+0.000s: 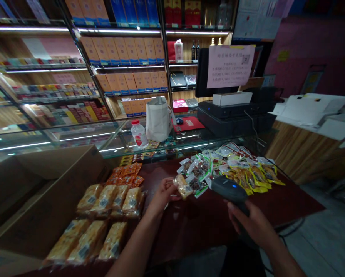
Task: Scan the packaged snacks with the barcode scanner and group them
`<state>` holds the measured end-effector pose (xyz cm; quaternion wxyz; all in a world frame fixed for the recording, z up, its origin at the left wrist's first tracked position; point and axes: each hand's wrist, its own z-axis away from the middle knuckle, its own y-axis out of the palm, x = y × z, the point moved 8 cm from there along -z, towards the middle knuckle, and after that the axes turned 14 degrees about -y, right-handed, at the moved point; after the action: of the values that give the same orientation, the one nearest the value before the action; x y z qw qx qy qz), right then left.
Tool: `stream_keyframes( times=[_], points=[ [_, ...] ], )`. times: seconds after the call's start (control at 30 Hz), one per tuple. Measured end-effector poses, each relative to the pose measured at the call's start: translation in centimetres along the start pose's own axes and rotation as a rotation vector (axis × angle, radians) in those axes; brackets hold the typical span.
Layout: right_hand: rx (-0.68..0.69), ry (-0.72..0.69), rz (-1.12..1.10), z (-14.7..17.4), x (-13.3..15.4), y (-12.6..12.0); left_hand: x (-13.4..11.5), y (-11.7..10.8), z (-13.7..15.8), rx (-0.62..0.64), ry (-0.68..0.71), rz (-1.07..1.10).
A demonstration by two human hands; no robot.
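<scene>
Between the fingers of my left hand (167,191) is a small clear-wrapped pastry (183,187), held just over the dark red tabletop. My right hand (249,219) is wrapped around the handle of a black barcode scanner (229,188), whose head points left toward the pastry. Larger wrapped pastries (103,200) with label stickers lie in two rows left of my left arm. Orange snack packets (125,174) sit behind them. Beyond my hands are clear packets with green edges (197,171) and yellow-edged packets (250,175).
An open cardboard box (51,196) stands at the left. On the glass counter (114,144) are a red-capped bottle (139,134), a white bag (158,120) and a red mat (191,124). A monitor (203,73) bears a paper notice. Shelves of boxes (126,50) line the wall.
</scene>
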<state>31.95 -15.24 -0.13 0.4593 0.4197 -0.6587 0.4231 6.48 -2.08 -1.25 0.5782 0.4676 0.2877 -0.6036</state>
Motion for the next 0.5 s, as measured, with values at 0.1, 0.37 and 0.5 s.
stream_keyframes(
  times=[0.1,0.37,0.5],
  points=[
    [-0.092,-0.009,-0.023,-0.4,0.6,-2.6,2.6,5.3,-0.9,0.230,-0.129,-0.082],
    [-0.257,-0.035,-0.112,0.4,2.2,-5.6,6.9,15.1,-5.8,0.316,-0.171,-0.354],
    [-0.274,-0.039,-0.154,1.2,1.8,-6.1,7.0,15.4,-7.0,0.290,-0.156,-0.415]
  ],
)
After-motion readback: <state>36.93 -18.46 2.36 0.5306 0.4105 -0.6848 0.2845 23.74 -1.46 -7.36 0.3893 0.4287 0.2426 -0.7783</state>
